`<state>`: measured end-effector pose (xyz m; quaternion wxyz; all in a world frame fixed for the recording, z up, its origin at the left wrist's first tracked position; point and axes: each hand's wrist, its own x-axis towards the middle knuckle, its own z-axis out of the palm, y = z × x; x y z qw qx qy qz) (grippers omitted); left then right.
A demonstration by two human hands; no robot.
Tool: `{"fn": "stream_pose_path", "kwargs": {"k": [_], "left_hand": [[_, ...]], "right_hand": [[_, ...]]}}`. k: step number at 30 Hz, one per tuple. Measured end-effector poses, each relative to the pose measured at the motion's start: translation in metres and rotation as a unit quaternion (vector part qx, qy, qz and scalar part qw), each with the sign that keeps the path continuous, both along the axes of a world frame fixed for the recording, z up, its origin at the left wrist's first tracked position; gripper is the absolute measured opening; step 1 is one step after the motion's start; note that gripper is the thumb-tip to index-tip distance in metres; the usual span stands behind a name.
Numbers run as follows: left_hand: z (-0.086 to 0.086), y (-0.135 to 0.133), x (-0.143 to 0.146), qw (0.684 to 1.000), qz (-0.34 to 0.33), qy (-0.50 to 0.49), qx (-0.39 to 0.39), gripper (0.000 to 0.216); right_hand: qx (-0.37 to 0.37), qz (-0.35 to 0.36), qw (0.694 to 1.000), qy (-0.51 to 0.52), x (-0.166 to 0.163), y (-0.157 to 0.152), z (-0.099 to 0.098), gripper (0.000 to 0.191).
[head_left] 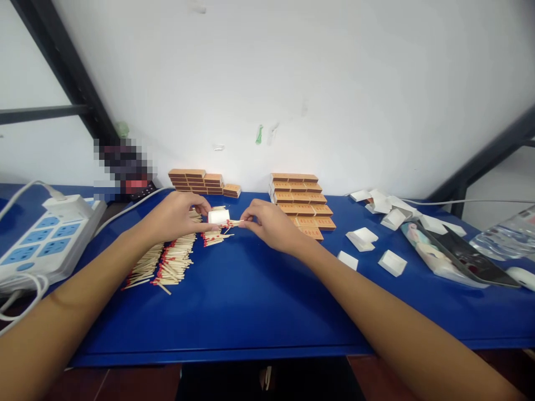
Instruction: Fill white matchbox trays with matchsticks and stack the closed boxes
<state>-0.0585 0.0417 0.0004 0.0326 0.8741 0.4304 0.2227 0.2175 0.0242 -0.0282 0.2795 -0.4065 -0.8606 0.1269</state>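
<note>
White tray [219, 216] in L hand [183, 214]

Beyond my fingers [248, 215] rises a softly lit white wall [355, 83], a green scrap [259, 135] stuck to it. To their left slants a black metal post [62, 61], to their right a dark metal frame [491, 153]. Below them spreads my blue worktop [267, 312]; nearer me, reddish-brown floor tiles [134, 383].
</note>
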Motion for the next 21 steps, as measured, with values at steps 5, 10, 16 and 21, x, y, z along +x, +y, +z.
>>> {"fn": "stream_pose_path", "kwargs": {"k": [5, 10, 16, 21], "left_hand": [[-0.004, -0.001, 0.003, 1.0, -0.009, 0.011, 0.009, 0.038], [-0.004, -0.001, 0.002, 1.0, -0.001, 0.016, -0.005, 0.042], [-0.005, -0.005, 0.009, 0.999, -0.022, 0.024, 0.007, 0.042], [-0.004, -0.009, 0.014, 0.999, -0.024, 0.023, -0.004, 0.043]], "right_hand": [[0.002, 0.003, 1.0, -0.002, 0.007, 0.003, 0.006, 0.012], [0.003, 0.01, 1.0, 0.016, 0.013, 0.007, 0.01, 0.008], [-0.008, 0.006, 0.998, 0.061, 0.008, 0.002, 0.013, 0.008], [-0.016, -0.009, 0.995, 0.101, 0.006, 0.001, 0.015, 0.009]]}}
